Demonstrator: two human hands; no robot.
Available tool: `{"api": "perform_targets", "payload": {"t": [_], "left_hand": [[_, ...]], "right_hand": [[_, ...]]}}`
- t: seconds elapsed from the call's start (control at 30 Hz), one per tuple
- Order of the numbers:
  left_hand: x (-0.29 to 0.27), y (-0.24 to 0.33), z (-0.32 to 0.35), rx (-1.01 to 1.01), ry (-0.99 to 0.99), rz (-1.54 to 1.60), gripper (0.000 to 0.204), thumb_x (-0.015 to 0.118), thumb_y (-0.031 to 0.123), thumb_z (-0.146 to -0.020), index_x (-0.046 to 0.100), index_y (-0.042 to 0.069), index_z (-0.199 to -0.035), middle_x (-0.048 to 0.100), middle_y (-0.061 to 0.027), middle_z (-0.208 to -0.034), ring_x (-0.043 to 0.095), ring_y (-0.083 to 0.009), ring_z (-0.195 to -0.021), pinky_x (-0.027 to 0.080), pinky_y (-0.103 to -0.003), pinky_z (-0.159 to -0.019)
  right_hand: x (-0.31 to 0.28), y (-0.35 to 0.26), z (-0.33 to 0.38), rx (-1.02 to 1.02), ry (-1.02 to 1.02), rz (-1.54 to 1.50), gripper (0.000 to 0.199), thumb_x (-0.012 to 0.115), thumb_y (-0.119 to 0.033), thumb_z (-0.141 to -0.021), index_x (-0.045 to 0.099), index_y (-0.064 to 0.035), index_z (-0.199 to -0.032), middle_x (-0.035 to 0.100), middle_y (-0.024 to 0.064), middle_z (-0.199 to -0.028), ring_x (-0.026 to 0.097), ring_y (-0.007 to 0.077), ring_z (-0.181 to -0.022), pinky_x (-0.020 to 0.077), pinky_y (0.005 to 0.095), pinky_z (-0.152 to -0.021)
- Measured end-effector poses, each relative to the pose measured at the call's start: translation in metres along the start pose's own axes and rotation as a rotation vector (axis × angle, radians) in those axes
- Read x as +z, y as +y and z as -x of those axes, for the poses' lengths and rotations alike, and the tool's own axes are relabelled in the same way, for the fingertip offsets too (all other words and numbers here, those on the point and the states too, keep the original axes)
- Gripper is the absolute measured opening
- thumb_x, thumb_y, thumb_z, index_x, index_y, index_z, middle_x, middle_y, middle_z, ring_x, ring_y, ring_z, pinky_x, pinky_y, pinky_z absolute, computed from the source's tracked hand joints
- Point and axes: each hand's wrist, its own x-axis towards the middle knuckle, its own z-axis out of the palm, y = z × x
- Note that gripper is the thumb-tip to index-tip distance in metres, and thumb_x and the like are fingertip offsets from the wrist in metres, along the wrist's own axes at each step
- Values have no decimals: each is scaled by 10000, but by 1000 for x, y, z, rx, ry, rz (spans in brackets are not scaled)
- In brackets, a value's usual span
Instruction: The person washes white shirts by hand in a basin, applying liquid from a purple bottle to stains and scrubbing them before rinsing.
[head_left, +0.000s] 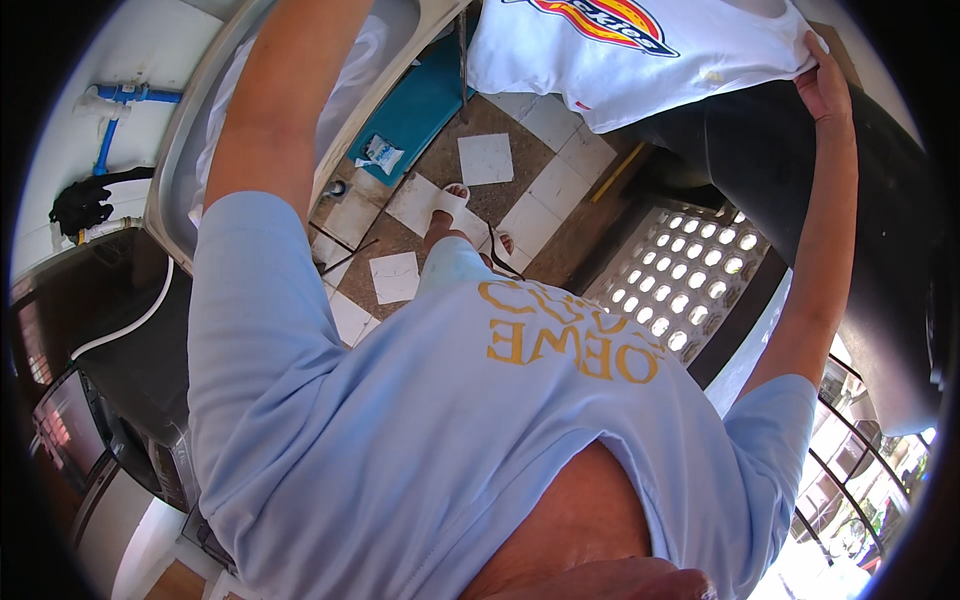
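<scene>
A white T-shirt (570, 70) with a red, yellow and dark printed emblem hangs stretched out at the top of the head view. My right hand (825, 88) pinches its right-hand edge, fingers closed on the cloth. My left arm reaches up past the top edge of the view, so the left hand is out of sight. Below that arm is a pale sink or tub (165, 190) with white cloth (355, 70) inside. The upper part of the T-shirt is cut off by the frame.
A teal surface (430, 105) bears a small white-and-blue packet (380, 153). Blue pipes (125, 95) run along the left wall beside a black cloth (95, 200). A large black rounded object (750, 150) stands at right, near a panel with round holes (690, 270). White tiles (485, 160) pattern the floor.
</scene>
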Motion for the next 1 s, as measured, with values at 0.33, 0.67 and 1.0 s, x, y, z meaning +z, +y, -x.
{"api": "perform_targets", "payload": {"t": [0.33,0.67,1.0], "left_hand": [[113,106,211,-80,-285,701,178,520,138,-914,595,17,-1021,643,-57,-798,589,-83,-665,459,-245,-600],[232,144,250,-27,-120,933,267,608,82,-879,445,31,-1084,599,-146,-742,610,-286,-641,458,-377,-581],[272,157,242,-25,-156,1044,291,641,63,-821,461,45,-1050,592,-163,-763,618,-355,-723,467,-432,-646]], "right_hand": [[39,-3,-19,5,-330,-69,235,553,-170,-932,587,-5,-1095,650,80,-1066,631,172,-978,514,316,-854],[117,-3,-17,187,-676,36,246,531,-201,-895,646,10,-950,662,86,-896,596,217,-782,457,346,-820],[92,-10,-53,241,-638,48,267,574,-175,-843,655,34,-989,681,127,-977,638,251,-918,483,369,-870]]}}
